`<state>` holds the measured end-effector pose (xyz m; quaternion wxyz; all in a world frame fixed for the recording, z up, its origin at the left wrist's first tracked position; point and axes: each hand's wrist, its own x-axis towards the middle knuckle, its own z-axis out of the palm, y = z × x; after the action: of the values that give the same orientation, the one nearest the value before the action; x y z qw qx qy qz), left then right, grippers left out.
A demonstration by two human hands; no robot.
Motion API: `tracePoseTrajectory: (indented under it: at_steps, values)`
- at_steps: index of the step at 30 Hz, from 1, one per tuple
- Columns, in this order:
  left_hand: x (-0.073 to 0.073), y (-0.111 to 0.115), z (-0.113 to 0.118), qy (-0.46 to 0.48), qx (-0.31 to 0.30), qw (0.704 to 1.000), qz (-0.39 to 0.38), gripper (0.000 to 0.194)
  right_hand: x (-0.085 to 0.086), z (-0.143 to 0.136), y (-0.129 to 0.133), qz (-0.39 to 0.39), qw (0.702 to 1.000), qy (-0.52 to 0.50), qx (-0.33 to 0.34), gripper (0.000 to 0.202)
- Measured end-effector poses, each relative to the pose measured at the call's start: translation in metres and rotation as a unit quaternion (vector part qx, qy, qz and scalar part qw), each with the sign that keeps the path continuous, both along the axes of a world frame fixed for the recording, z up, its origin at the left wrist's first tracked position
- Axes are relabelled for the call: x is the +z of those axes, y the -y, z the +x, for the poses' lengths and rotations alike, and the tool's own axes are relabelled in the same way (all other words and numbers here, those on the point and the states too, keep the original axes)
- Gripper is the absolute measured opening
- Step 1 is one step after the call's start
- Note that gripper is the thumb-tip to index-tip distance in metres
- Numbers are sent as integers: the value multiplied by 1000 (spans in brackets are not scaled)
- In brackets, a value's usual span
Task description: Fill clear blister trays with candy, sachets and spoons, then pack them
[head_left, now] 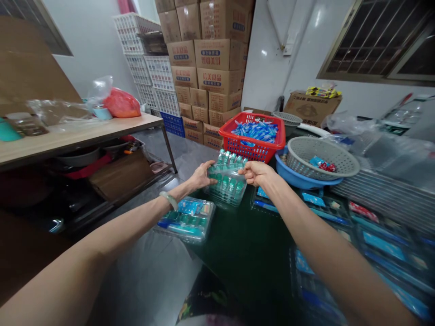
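Observation:
A stack of clear plastic trays (228, 184) with green shapes in their compartments stands on the dark green table (234, 244), between my two hands. My left hand (203, 175) grips the stack's left edge, thumb low and fingers over the top. On the opposite side my right hand (255, 173) is closed, pinching the upper right edge of a tray. Below my left wrist lies a filled clear pack (188, 219) with a blue-and-white packet, green pieces and a blue and turquoise pen-like item.
Behind the stack stands a red basket (231, 141) of blue pen-like items. To its right, a grey colander (295, 156) sits on a blue basin (299, 182). More filled packs (384, 246) cover the right side. Cartons (217, 54) are piled at the back; a wooden-topped table (136, 121) stands left.

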<state>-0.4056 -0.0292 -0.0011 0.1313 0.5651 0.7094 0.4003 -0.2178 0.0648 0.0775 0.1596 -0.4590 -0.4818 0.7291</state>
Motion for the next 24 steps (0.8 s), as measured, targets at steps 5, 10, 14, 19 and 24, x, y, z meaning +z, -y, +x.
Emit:
tracePoseTrajectory:
  at_steps: [5, 10, 14, 19, 24]
  values:
    - [23, 12, 6, 57, 50, 996, 41, 98, 2, 12, 2, 44, 997, -69, -11, 16]
    - [42, 54, 37, 340, 4, 928, 150, 93, 3, 43, 36, 79, 986, -148, -22, 15]
    - [39, 95, 87, 496, -90, 850, 156, 66, -5, 73, 87, 87, 971, -224, -3, 17]
    - [24, 122, 143, 511, -131, 827, 197, 74, -31, 99, 152, 29, 973, -226, 46, 20]
    - [10, 122, 171, 532, -177, 807, 182, 74, -45, 119, 183, 19, 974, -224, 4, 22]
